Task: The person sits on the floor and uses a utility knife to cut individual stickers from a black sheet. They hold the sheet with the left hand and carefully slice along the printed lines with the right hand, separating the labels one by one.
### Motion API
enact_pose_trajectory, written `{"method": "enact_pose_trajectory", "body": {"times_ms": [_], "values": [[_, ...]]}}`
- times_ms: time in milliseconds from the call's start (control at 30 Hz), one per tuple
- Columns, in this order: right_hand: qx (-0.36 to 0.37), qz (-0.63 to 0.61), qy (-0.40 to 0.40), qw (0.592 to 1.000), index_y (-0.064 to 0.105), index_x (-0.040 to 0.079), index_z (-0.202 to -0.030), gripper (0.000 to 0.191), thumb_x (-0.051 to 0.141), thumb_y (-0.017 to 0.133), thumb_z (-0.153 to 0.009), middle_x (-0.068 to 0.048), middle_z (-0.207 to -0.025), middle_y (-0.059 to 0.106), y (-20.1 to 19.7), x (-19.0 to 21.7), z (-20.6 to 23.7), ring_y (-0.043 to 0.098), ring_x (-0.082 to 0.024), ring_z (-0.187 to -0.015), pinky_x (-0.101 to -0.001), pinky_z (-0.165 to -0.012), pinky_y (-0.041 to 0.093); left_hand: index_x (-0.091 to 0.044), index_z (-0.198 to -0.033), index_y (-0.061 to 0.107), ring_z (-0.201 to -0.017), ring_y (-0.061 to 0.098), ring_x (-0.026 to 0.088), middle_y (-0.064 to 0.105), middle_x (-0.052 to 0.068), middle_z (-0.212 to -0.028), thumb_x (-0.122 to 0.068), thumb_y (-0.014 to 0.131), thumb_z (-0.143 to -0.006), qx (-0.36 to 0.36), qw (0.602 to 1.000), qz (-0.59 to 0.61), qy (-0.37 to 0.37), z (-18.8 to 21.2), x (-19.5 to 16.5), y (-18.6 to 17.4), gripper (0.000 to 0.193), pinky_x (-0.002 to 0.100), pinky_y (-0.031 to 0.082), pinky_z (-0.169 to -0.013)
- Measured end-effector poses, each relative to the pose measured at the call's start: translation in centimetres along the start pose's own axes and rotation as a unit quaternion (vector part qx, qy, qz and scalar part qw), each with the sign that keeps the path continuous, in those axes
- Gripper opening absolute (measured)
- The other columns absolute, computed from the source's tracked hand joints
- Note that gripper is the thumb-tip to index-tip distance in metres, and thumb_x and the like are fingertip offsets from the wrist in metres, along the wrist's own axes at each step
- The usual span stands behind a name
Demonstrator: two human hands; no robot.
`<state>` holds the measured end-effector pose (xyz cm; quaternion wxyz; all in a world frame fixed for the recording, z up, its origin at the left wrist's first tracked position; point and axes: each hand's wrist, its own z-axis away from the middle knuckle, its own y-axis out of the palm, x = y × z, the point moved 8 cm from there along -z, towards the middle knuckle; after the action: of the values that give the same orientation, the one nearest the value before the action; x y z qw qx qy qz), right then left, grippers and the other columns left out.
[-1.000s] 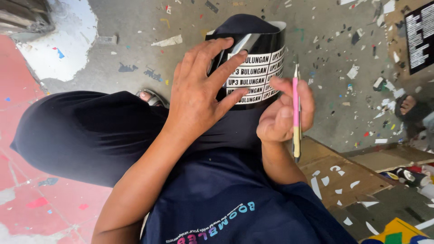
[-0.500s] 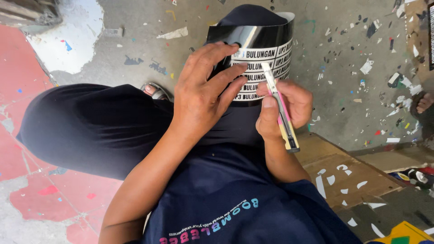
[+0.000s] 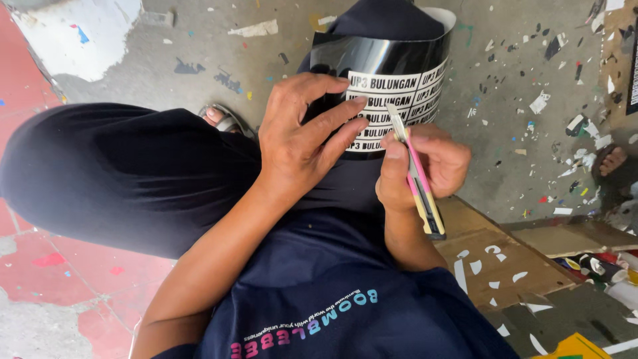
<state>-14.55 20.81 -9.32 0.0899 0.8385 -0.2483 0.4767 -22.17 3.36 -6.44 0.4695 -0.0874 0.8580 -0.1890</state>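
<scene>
Grey concrete floor (image 3: 518, 179) littered with scraps, red-painted patch (image 3: 40, 266), flattened cardboard (image 3: 505, 259)

You wear a dark navy short-sleeved shirt (image 3: 332, 292); it has a line of rounded block letters printed across the chest in pale blue, teal and pink, with a thin line of small white script just above it. Your forearms are bare from the elbow down, with no watch, bracelet or glove on either one. Your left hand (image 3: 302, 136) and your right hand (image 3: 422, 169) carry no rings that show. Your legs are covered by loose black trousers (image 3: 126, 173), plain and unmarked, and a sandal strap (image 3: 229, 121) shows at one foot beside the trouser edge.
</scene>
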Motion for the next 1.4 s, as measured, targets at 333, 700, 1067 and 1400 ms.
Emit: {"method": "enact_pose_trajectory", "body": {"times_ms": [333, 700, 1067, 1400], "values": [[0.002, 0.037, -0.073, 0.997, 0.050, 0.002, -0.103, 0.019, 0.003, 0.067, -0.095, -0.013, -0.084, 0.061, 0.2, 0.0, 0.0, 0.057, -0.019, -0.068, -0.0286, -0.061, 0.047, -0.012, -0.117, 0.078, -0.115, 0.061, 0.023, 0.065, 0.002, -0.127, -0.011, 0.091, -0.091, -0.004, 1.000, 0.007, -0.002, 0.2, 0.3, 0.1, 0.029, 0.034, 0.053, -0.097], [0.006, 0.056, -0.058, 0.997, 0.051, 0.002, -0.104, 0.021, 0.009, 0.070, -0.099, -0.013, -0.087, 0.065, 0.3, 0.0, 0.0, 0.062, -0.019, -0.072, -0.0279, -0.066, 0.051, -0.013, -0.114, 0.078, -0.114, 0.062, 0.023, 0.064, 0.002, -0.127, -0.009, 0.091, -0.091, -0.008, 1.000, 0.003, 0.005, 0.5, 0.2, 0.3, 0.027, 0.034, 0.053, -0.094], [-0.031, 0.015, -0.031, 0.999, 0.050, 0.003, -0.105, 0.023, 0.011, 0.069, -0.099, -0.012, -0.086, 0.064, -1.1, -1.2, 1.6, 0.061, -0.016, -0.068, -0.0270, -0.065, 0.051, -0.011, -0.113, 0.078, -0.114, 0.062, 0.025, 0.066, 0.004, -0.126, -0.009, 0.089, -0.090, -0.009, 1.000, 0.013, -0.010, 1.2, 0.5, -0.4, 0.025, 0.036, 0.054, -0.095], [-0.050, 0.015, -0.008, 0.999, 0.052, 0.001, -0.107, 0.017, 0.004, 0.067, -0.099, -0.011, -0.098, 0.063, -0.7, -0.6, 1.0, 0.060, -0.015, -0.086, -0.0287, -0.078, 0.051, 0.000, -0.122, 0.075, -0.098, 0.072, 0.018, 0.080, 0.012, -0.107, -0.024, 0.068, -0.105, 0.183, 0.878, 0.423, -0.128, -2.6, -11.0, -11.4, 0.030, 0.032, 0.057, -0.099]]}}
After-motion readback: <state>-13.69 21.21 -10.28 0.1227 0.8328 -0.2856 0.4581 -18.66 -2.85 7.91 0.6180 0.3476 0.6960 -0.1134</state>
